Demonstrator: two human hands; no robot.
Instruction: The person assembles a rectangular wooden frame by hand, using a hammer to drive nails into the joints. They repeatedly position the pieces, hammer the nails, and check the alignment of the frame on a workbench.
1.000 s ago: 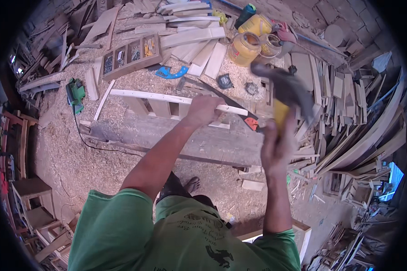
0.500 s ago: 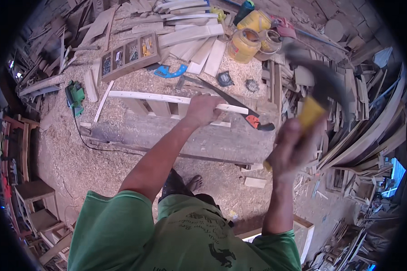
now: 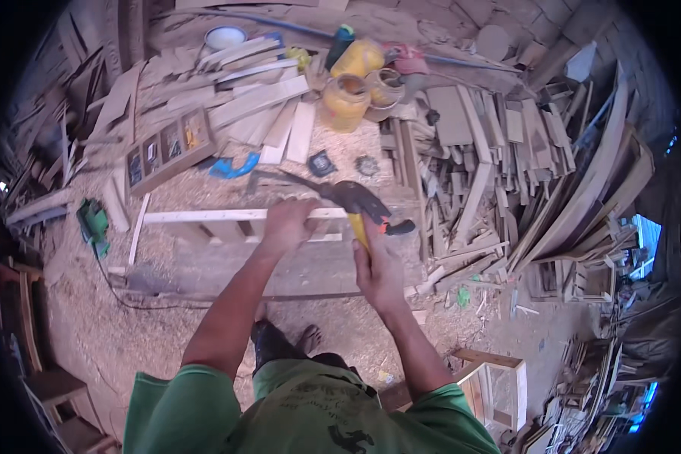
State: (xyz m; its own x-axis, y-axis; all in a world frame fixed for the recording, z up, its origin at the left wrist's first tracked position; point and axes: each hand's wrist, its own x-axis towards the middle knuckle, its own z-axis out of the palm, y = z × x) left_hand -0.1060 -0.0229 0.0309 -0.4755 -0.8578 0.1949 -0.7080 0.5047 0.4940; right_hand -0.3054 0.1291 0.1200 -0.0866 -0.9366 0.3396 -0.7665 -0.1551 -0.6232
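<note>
A slatted wooden frame [image 3: 204, 217] stands on the workbench [image 3: 280, 278], its pale top strip running left to right. My left hand [image 3: 286, 225] is closed over this strip, right of its middle. My right hand [image 3: 380, 271] grips the yellow handle of a claw hammer [image 3: 356, 199]. The hammer's dark head is at the strip's right end; whether it touches the wood I cannot tell. Just behind lies a handsaw [image 3: 401, 227] with an orange and black handle, partly hidden by the hammer.
Behind the frame are a compartment box [image 3: 175, 171] of small hardware, a blue-handled tool [image 3: 233, 167], two round tape measures [image 3: 321, 163] and yellow tubs [image 3: 346, 110]. A corded green power tool [image 3: 94, 222] sits left. Wood pieces [image 3: 473, 174] pile up right.
The hammer has come down and left, from raised at the right to the strip's right end. My left hand keeps its hold on the strip. The whole view has shifted.
</note>
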